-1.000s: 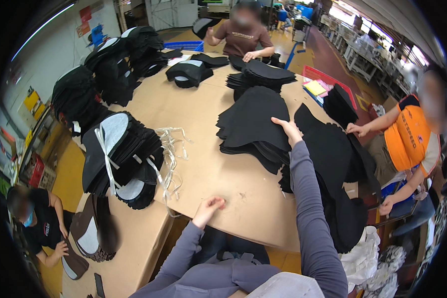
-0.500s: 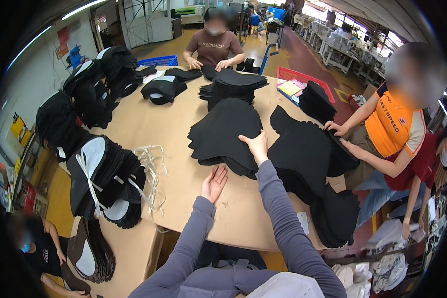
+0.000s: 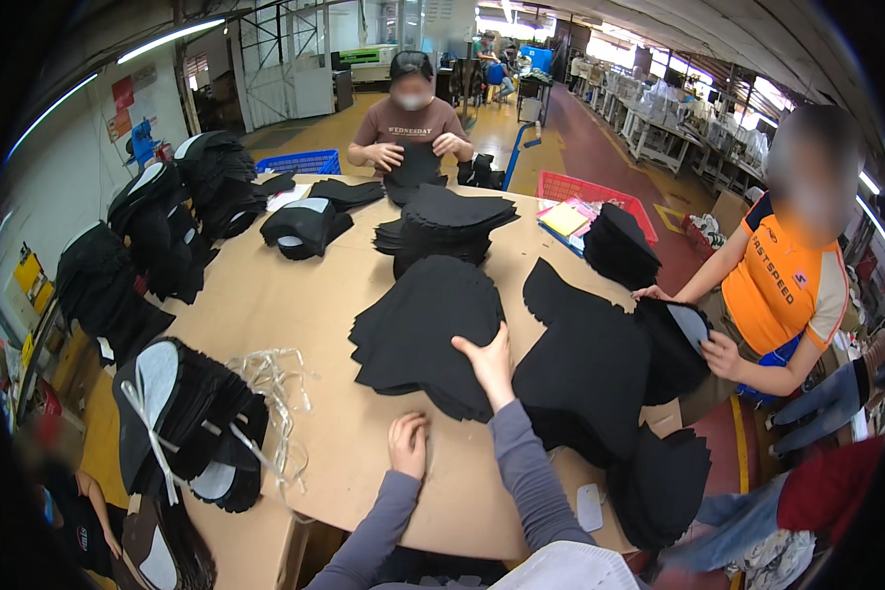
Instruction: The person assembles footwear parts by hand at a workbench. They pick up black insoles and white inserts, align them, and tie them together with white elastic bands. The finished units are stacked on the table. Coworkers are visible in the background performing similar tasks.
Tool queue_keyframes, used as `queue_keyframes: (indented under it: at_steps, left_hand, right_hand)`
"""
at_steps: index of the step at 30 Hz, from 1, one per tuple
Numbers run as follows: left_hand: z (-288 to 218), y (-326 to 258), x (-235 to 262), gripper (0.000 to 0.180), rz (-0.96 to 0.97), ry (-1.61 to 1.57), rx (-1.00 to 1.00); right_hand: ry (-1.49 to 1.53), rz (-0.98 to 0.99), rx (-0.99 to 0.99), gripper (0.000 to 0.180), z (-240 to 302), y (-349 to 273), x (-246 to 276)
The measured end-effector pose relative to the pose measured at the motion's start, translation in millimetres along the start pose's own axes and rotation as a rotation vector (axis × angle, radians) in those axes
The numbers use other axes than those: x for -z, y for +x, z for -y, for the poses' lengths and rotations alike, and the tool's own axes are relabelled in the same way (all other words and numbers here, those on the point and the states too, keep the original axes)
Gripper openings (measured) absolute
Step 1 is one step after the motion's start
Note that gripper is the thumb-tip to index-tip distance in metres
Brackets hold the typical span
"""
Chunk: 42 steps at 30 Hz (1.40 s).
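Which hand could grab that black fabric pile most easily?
Probably the right hand: it already rests on the near edge of the black fabric pile. The left hand lies flat on the bare table, apart from the pile.

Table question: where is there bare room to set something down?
The table is barest at its middle left, between the black stack under the right hand and the plastic straps. A smaller patch surrounds the left hand. The right side and far end are crowded with stacks.
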State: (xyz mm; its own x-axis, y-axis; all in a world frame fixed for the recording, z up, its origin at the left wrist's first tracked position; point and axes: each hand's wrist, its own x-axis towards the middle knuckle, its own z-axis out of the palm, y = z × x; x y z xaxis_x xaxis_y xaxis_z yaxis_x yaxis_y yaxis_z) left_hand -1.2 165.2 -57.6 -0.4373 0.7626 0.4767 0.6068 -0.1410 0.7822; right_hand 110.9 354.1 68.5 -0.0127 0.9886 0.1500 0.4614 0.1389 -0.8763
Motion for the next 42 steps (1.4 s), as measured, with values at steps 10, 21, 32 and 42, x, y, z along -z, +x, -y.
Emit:
queue_keyframes:
  at_steps: [10, 21, 32, 42]
  left_hand:
    - [-37, 9, -11, 0.046, 0.298, 0.521, 0.16]
    - [-39, 12, -15, 0.042, 0.329, 0.583, 0.153]
    - [-37, 13, -13, 0.047, 0.318, 0.625, 0.149]
    - [-38, 8, -20, 0.049, 0.258, 0.638, 0.05]
  right_hand:
    - [-0.056, 0.043, -0.088, 0.107, 28, -17, 13]
    - [-0.105, 0.057, -0.093, 0.101, 25, -15, 14]
    - [-0.07, 0.072, -0.06, 0.105, 30, -15, 9]
    - [-0.079, 0.036, 0.004, 0.108, 4, -4, 11]
